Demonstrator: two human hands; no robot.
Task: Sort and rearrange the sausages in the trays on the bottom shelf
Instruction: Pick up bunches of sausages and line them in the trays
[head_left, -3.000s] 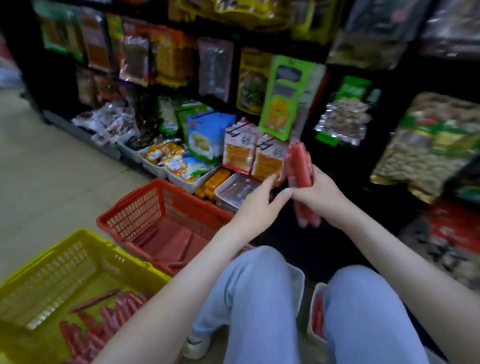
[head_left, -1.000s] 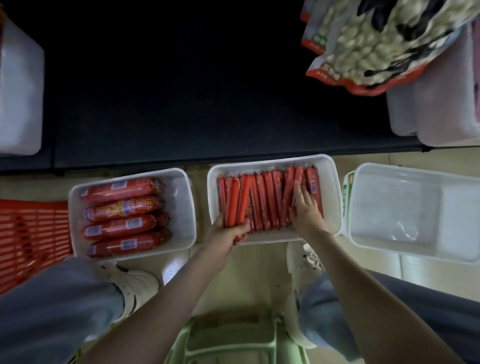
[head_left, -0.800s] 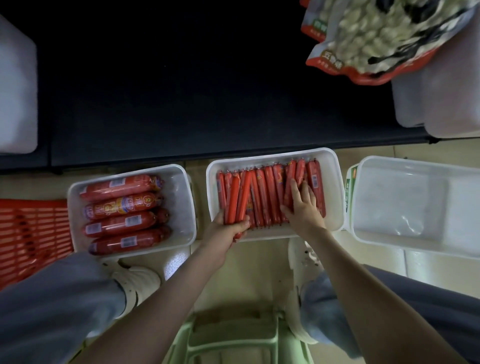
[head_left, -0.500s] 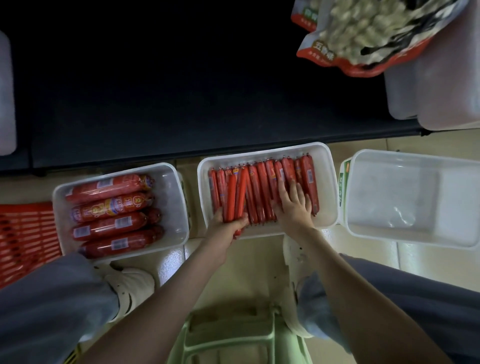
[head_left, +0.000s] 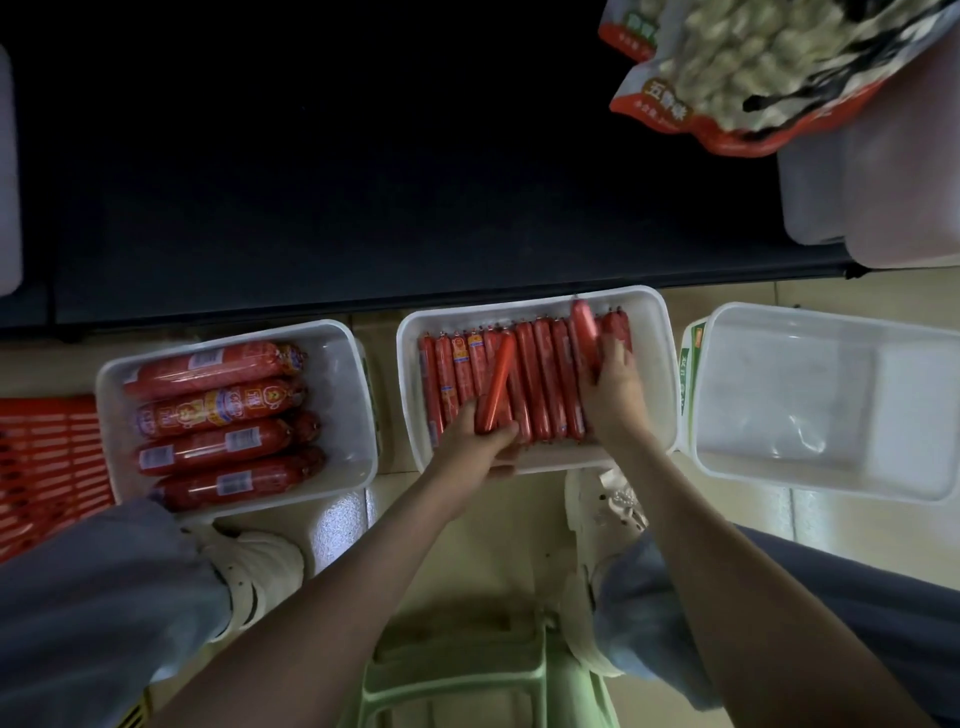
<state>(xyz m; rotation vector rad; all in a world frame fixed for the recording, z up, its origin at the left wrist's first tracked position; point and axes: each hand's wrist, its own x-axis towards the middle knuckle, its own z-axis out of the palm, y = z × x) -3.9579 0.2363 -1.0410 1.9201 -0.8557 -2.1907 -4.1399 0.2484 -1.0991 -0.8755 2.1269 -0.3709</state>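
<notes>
Looking down at a middle tray (head_left: 657, 364) of thin sausages (head_left: 540, 384) laid in a row. In the left hand (head_left: 475, 444), gripped at its near end by curled fingers, one slanted sausage (head_left: 496, 387) lying across that row. On the row's right end, the right hand (head_left: 613, 395), fingers bent beside a raised sausage (head_left: 584, 327); impossible to tell whether gripping it. Left of the left hand, a second tray (head_left: 353, 395) of thick sausages (head_left: 208, 410). Right of the right hand, a third tray (head_left: 831, 405).
</notes>
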